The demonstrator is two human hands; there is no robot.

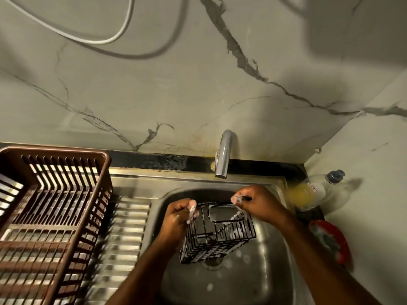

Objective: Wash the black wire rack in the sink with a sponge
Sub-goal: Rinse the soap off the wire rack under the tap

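A: Where is the rack (217, 233)?
B: Held in the air over the sink (259, 280), tilted, with its lower corner above the drain (212, 261). It is a black wire basket, and foam clings to some of the wires.
A: What has hold of it?
B: Both hands. The left hand (179, 214) has its fingers curled round the rack's left top edge, and suds cover the fingertips. The right hand (256, 202) pinches the right top edge, fingers bent tight and soapy too.
A: Is a sponge in either hand?
B: I cannot tell. Something pale and foamy sits at the fingers of each hand, but it is too blurred to name.
A: And the tap (223, 154)?
B: It stands behind the sink, its spout above the far edge of the bowl.
A: What else is around?
B: A brown crate (55, 208) on the ribbed drainboard (123, 234) at left. At right, a bottle (317, 191) of yellow liquid with a dark cap in the corner, and nearer, a red dish (332, 241) on the counter.
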